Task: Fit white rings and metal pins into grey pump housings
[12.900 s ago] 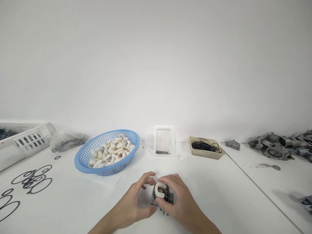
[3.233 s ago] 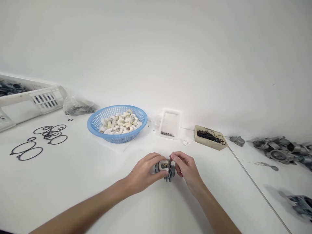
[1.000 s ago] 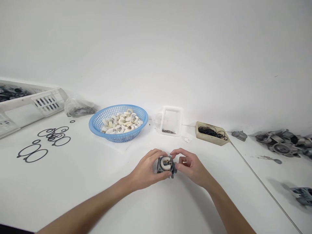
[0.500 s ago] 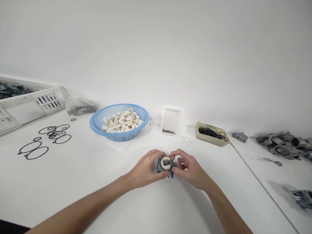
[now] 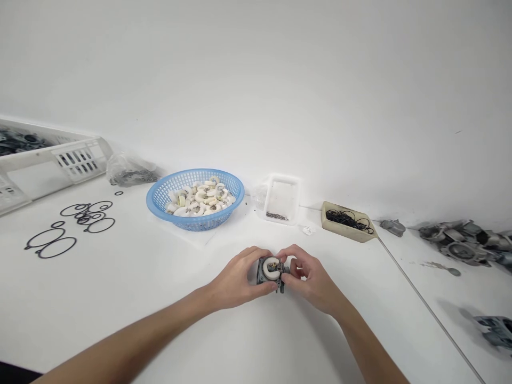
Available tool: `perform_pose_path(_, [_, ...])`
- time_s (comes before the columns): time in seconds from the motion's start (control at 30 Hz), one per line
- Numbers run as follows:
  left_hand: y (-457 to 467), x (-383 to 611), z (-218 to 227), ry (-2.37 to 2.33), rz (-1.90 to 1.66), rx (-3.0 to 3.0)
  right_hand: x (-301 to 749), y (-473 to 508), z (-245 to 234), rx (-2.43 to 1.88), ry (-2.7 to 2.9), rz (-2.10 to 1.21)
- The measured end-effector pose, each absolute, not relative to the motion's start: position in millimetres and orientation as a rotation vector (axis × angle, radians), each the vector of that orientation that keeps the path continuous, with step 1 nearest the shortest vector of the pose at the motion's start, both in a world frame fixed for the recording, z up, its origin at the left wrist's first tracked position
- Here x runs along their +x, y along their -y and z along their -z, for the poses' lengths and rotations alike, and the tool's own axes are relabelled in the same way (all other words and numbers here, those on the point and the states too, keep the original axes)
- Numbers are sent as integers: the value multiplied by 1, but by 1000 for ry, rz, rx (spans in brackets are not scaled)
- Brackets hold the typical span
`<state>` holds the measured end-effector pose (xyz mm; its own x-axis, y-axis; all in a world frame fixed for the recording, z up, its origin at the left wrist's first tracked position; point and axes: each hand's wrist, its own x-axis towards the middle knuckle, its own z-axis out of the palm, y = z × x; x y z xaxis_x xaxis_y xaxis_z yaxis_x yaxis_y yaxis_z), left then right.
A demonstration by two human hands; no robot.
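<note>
A small grey metal carburetor body (image 5: 271,271) with a white curved float on top sits on the white table between my hands. My left hand (image 5: 236,277) wraps round its left side, fingers curled on it. My right hand (image 5: 310,277) is closed against its right side, thumb and forefinger pinched at the top edge near the float. What the pinch holds is too small to make out.
Behind stand a blue basket (image 5: 160,205) of white floats, a clear tray (image 5: 282,197) with small pins and a beige tray (image 5: 348,230) of black rings. Black O-rings (image 5: 72,226) and a white crate (image 5: 52,162) lie left. Grey metal castings (image 5: 460,240) lie right.
Both hands stay on the carburetor body. Over the last second my right hand has drawn in closer against its right side; the view has shifted slightly.
</note>
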<state>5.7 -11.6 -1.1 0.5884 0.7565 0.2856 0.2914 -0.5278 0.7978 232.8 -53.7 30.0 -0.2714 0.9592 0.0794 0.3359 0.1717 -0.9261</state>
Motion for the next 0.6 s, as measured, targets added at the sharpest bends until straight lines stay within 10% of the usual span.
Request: perform_pose_path(0.6, [12,6,2,-856,-785,2068,233,53,-28,-1250,1756,-1067])
